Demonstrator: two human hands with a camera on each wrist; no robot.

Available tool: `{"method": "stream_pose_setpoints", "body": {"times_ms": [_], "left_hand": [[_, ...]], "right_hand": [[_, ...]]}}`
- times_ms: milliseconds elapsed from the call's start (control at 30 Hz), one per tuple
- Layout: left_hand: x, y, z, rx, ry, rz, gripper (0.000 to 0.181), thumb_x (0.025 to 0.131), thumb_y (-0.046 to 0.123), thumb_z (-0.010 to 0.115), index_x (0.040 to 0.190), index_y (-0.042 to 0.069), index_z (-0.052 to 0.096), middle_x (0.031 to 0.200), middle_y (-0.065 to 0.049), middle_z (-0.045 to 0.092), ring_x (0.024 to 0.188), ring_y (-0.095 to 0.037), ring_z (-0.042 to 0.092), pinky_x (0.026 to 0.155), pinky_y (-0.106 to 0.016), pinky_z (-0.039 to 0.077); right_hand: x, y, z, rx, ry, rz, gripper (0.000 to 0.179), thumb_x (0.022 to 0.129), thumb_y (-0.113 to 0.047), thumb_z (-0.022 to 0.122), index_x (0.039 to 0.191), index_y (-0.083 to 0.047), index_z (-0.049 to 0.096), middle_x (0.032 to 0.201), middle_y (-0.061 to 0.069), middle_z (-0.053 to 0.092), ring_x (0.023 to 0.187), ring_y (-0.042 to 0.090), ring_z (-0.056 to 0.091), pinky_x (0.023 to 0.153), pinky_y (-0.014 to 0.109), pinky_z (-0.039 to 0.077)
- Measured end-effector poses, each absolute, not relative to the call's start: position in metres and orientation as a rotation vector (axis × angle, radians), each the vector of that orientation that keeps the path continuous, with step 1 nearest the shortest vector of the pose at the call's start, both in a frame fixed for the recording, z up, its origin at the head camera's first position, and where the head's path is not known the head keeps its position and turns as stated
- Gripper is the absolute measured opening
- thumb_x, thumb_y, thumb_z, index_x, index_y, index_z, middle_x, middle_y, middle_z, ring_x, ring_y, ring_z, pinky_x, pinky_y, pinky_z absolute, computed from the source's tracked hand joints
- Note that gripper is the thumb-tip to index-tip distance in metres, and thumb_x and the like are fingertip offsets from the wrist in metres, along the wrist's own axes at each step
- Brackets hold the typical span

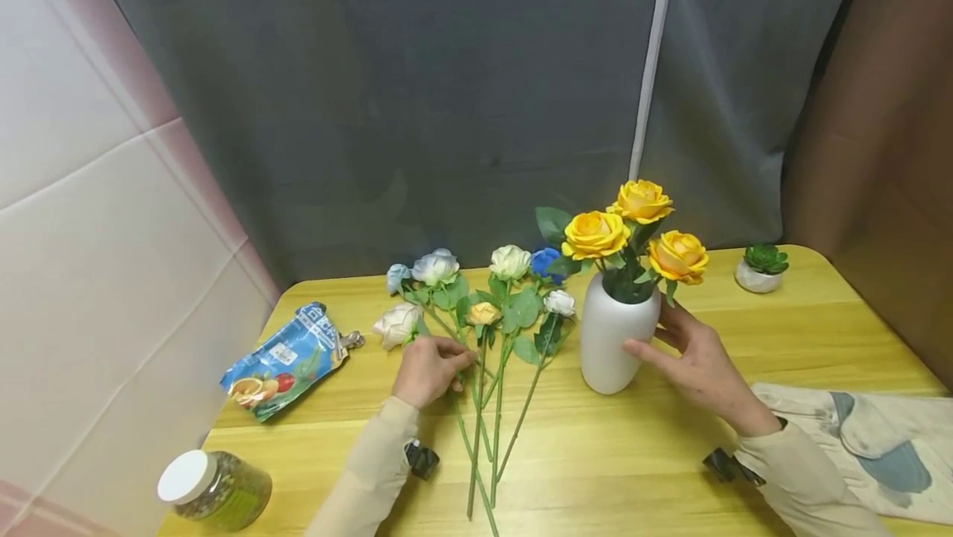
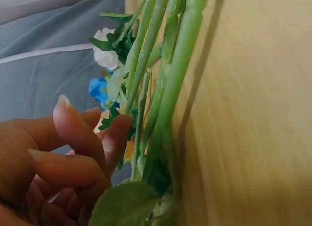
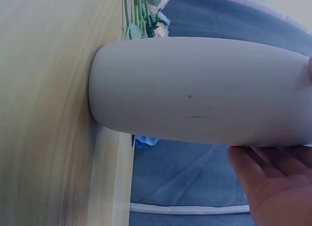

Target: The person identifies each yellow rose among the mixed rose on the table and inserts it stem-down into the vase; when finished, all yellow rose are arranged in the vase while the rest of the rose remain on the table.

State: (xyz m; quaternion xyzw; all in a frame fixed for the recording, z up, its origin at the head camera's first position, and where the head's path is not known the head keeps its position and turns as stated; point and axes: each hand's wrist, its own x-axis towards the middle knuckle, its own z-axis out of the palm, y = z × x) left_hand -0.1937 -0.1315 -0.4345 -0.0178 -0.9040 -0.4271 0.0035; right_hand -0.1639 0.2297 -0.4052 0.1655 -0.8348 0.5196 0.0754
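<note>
A white vase (image 1: pixel 616 342) stands upright on the table with three yellow roses (image 1: pixel 596 236) in it. My right hand (image 1: pixel 698 359) holds the vase from its right side, thumb in front and fingers behind; in the right wrist view, fingers (image 3: pixel 273 174) lie against its upper part. Several loose flowers lie left of the vase, among them a white rose (image 1: pixel 510 262), a small yellow rose (image 1: pixel 484 314) and a blue flower (image 1: pixel 547 262). Over their green stems (image 1: pixel 499 413) is my left hand (image 1: pixel 432 367). In the left wrist view its loosely bent fingers (image 2: pixel 114 138) are right beside the stems, with nothing gripped.
On the left lie a blue snack bag (image 1: pixel 286 359) with a metal clip and a jar (image 1: pixel 216 489) with a white lid. A small potted succulent (image 1: pixel 761 267) sits at the back right. Cream-coloured gloves (image 1: pixel 878 446) lie near my right forearm. A grey curtain (image 1: pixel 447 107) hangs behind the table.
</note>
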Motion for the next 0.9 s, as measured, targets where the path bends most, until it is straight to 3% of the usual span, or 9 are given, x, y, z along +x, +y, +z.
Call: {"method": "stream_pose_setpoints", "body": {"times_ms": [100, 233, 467, 600, 700, 900], "left_hand": [[-0.197, -0.129, -0.436, -0.021, -2.881, -1.374, 0.014, 0.091, 0.017, 0.078, 0.092, 0.003, 0.081, 0.072, -0.008, 0.076, 0.044, -0.009, 0.062, 0.046, -0.023, 0.047], [-0.201, -0.124, -0.439, 0.01, -2.908, -1.361, 0.015, 0.091, 0.019, 0.079, 0.091, 0.004, 0.081, 0.064, -0.006, 0.073, 0.044, -0.011, 0.062, 0.044, -0.021, 0.043], [-0.204, -0.122, -0.441, -0.015, -2.925, -1.282, 0.017, 0.087, 0.023, 0.083, 0.084, 0.007, 0.081, 0.066, -0.006, 0.074, 0.051, -0.012, 0.061, 0.051, -0.026, 0.048], [-0.204, -0.121, -0.444, -0.006, -2.943, -1.179, 0.021, 0.083, 0.029, 0.086, 0.082, 0.008, 0.081, 0.077, -0.004, 0.077, 0.061, -0.012, 0.062, 0.058, -0.029, 0.052], [-0.204, -0.12, -0.445, -0.009, -2.951, -1.167, 0.022, 0.083, 0.029, 0.087, 0.082, 0.008, 0.081, 0.076, -0.004, 0.077, 0.06, -0.013, 0.063, 0.057, -0.029, 0.051], [-0.205, -0.122, -0.442, 0.027, -2.937, -1.235, 0.019, 0.085, 0.025, 0.085, 0.081, 0.008, 0.08, 0.081, -0.005, 0.078, 0.065, -0.014, 0.063, 0.057, -0.029, 0.05]], "right_hand": [[-0.162, 0.227, -0.405, 0.5, -2.474, 1.548, 0.068, 0.095, -0.013, 0.075, 0.154, -0.002, 0.043, 0.149, 0.024, 0.054, 0.125, 0.023, 0.061, 0.096, 0.008, 0.046], [-0.161, 0.225, -0.404, 0.496, -2.447, 1.526, 0.067, 0.093, -0.01, 0.077, 0.151, -0.002, 0.046, 0.145, 0.027, 0.056, 0.121, 0.035, 0.063, 0.094, 0.012, 0.05], [-0.16, 0.224, -0.403, 0.457, -2.467, 1.507, 0.072, 0.091, -0.014, 0.08, 0.152, -0.002, 0.044, 0.145, 0.027, 0.056, 0.123, 0.043, 0.063, 0.095, 0.039, 0.057], [-0.161, 0.223, -0.403, 0.438, -2.472, 1.482, 0.071, 0.09, -0.015, 0.082, 0.149, -0.002, 0.046, 0.145, 0.023, 0.058, 0.127, 0.039, 0.061, 0.095, 0.026, 0.056], [-0.161, 0.223, -0.402, 0.423, -2.479, 1.483, 0.07, 0.089, -0.017, 0.082, 0.148, -0.002, 0.047, 0.145, 0.022, 0.057, 0.128, 0.039, 0.06, 0.095, 0.025, 0.056], [-0.16, 0.227, -0.4, 0.417, -2.522, 1.47, 0.068, 0.091, -0.02, 0.081, 0.149, -0.004, 0.048, 0.145, 0.022, 0.057, 0.127, 0.04, 0.061, 0.097, 0.046, 0.055]]}}
